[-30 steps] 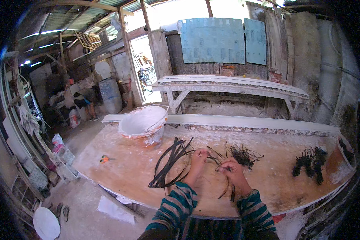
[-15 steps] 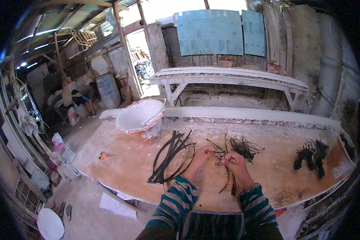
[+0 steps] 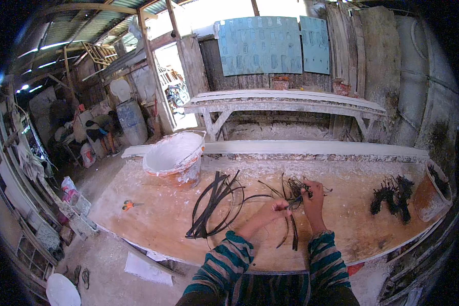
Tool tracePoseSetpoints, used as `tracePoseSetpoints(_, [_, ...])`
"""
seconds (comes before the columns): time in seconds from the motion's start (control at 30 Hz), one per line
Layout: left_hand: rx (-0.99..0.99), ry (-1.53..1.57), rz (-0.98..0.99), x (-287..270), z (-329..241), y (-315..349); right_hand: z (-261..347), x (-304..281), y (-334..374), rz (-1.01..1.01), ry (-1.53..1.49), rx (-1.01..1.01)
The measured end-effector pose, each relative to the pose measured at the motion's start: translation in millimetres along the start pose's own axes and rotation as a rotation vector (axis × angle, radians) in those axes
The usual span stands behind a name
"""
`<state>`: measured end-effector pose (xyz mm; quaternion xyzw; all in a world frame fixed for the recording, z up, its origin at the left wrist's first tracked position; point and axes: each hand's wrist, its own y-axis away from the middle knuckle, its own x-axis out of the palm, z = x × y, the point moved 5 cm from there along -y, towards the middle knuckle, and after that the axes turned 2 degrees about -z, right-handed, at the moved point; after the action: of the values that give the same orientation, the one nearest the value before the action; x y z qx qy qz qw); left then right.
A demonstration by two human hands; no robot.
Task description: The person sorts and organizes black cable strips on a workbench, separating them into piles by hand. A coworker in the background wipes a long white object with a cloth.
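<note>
My left hand (image 3: 275, 209) is closed in a pinch on thin black strips above the wooden tabletop. Up and to the right of it, my right hand (image 3: 314, 198) curls its fingers at the small tangled pile of black strips (image 3: 294, 187); what lies between those fingertips is partly hidden. A few loose black strips (image 3: 295, 235) run down the table between my forearms. Left of my hands lies a looped bundle of long black strips (image 3: 205, 219). Farther right rest clumps of knotted black strips (image 3: 404, 196).
A white-crusted orange basin (image 3: 174, 158) stands at the table's back left. Orange-handled scissors (image 3: 128, 205) lie near the left edge. An orange bucket (image 3: 433, 196) tips on its side at the right. A long white bar (image 3: 316, 148) borders the back; a bench (image 3: 290, 102) stands beyond.
My right hand has moved right and away, from beside the left hand to the tangled pile. My left hand has shifted slightly right and nearer. The whole view has turned a little.
</note>
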<state>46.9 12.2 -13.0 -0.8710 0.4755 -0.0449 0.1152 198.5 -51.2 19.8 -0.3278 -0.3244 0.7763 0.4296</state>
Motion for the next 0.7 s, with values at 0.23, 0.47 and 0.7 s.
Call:
tracePoseSetpoints(0.23, [0.156,-0.045,-0.599,-67,8,3,19,19,21,0.309,-0.299,0.158])
tracePoseSetpoints(0.47, [0.155,-0.188,-0.795,-84,12,10,71,36,43,0.833,-0.682,0.186])
tracePoseSetpoints(0.7, [0.128,-0.150,-0.634,-72,13,1,60,31,30,0.767,-0.577,0.041])
